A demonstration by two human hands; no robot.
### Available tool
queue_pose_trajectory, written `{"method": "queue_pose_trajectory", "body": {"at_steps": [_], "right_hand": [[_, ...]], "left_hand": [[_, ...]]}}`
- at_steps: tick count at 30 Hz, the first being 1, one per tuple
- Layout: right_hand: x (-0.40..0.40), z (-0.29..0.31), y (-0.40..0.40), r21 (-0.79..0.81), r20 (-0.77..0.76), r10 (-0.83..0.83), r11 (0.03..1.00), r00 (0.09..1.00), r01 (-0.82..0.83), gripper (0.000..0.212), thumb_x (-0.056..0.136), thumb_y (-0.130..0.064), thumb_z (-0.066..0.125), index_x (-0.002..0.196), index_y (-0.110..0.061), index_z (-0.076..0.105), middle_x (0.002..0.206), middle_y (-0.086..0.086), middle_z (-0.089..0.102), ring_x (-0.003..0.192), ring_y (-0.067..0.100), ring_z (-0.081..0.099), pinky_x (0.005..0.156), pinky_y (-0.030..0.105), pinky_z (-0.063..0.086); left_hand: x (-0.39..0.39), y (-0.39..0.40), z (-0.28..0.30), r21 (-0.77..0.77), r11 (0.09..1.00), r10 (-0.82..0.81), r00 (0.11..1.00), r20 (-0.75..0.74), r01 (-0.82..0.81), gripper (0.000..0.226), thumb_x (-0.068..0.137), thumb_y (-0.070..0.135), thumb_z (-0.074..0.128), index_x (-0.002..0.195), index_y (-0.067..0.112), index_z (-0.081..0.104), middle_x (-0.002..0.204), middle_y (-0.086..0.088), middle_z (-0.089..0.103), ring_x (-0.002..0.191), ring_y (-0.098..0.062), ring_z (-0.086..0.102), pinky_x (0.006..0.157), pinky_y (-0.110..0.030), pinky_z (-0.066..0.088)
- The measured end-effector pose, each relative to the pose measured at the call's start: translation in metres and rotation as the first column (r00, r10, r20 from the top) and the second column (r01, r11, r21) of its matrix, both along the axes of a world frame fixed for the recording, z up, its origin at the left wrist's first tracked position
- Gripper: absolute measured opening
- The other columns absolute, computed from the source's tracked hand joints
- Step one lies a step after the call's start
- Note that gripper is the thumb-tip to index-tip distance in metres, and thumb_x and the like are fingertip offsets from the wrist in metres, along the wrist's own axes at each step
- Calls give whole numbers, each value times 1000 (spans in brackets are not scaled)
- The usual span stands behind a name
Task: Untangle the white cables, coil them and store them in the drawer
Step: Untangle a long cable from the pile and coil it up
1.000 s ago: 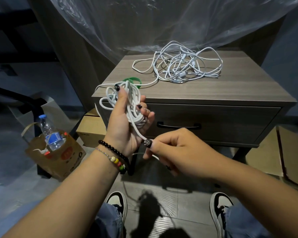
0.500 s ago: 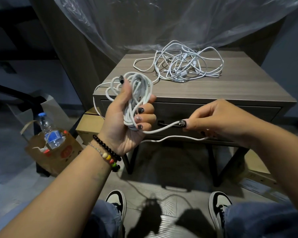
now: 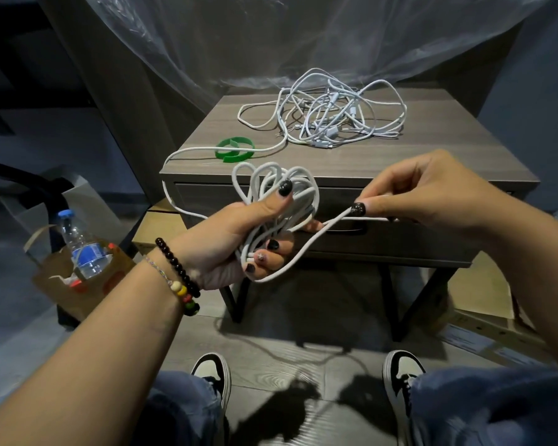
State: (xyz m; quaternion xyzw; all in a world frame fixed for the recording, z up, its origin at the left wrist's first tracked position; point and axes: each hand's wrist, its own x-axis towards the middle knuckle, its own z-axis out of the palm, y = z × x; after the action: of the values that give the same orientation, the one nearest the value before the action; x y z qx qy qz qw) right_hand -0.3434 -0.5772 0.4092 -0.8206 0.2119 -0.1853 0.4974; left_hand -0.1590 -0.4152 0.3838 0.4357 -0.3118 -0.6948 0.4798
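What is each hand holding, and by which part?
The left hand grips the coiled white cable around the middle of its loops. The right hand pinches the same cable's loose strand between thumb and fingers.

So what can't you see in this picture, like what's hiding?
- Inside the drawer: it is closed, head view.
- The drawer handle: mostly covered by the right hand and the cable.
- The palm side of the coil: the left hand wraps round it.
- How many cables make up the tangled pile: strands overlap, too thin to count.
- The paper bag contents: only a bottle pokes out.
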Motion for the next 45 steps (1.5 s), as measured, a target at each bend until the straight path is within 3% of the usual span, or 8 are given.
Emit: {"method": "queue_pose_trajectory", "body": {"at_steps": [3,7,17,21,25,36,42,45], "right_hand": [[3,-4,3,-16,-4,-51,999,999,51,6,69,-14,80,72,-14,76,73,15,72,65,15,55,58,19,42],[5,-7,4,-32,36,-139,990,990,140,6,71,-15,81,74,-15,76,80,19,72,71,20,57,67,30,46],[14,-17,8,-100,186,-281,948,942,302,7,74,-16,81,76,-14,75,66,7,68,55,3,52,54,16,41],[14,-15,15,-8,246,-254,965,935,264,5,76,-9,77,77,-11,73,66,5,68,54,0,55,53,12,43],[12,-13,19,116,315,-224,973,922,197,6,78,0,73,81,-5,71,60,-4,66,52,-3,57,53,9,43],[15,-16,20,78,309,-267,964,913,255,5,76,-6,77,80,-8,73,68,6,68,56,2,58,53,12,44],[17,-19,20,19,258,-258,965,931,262,4,78,-10,76,79,-8,74,64,7,64,54,4,52,51,14,41],[18,-21,18,-4,234,-278,958,932,287,4,78,-11,76,78,-7,73,61,6,60,53,6,48,49,14,38]], "left_hand": [[-10,1,-3,-11,998,-68,997,22,68,93,59,30,87,129,-12,43,63,0,58,44,-6,46,38,-14,40],[-20,-1,-7,1,1000,20,975,222,-20,36,70,-1,68,104,-11,62,54,-1,50,43,-9,42,40,-17,39],[-23,-2,-17,-20,983,185,963,198,-185,25,72,2,60,94,3,71,87,-6,72,56,-7,59,52,-15,49],[-27,-3,-16,14,973,229,968,100,-232,22,81,16,64,96,-1,66,63,-1,59,46,-3,47,42,-12,40],[-32,-1,-15,-121,960,268,952,145,-251,31,54,25,87,77,8,75,77,-7,68,54,-6,61,47,-16,48],[-36,-4,-20,-73,920,390,876,283,-386,18,64,10,62,75,-3,65,54,-7,55,42,-11,48,41,-16,38],[-35,-4,-20,-26,961,277,954,113,-276,44,71,9,55,111,-8,61,115,-12,69,91,-16,70,71,-24,58],[-37,-4,-16,8,973,228,972,53,-229,44,74,7,60,115,-9,58,115,-12,69,98,-18,70,76,-29,59]]}}
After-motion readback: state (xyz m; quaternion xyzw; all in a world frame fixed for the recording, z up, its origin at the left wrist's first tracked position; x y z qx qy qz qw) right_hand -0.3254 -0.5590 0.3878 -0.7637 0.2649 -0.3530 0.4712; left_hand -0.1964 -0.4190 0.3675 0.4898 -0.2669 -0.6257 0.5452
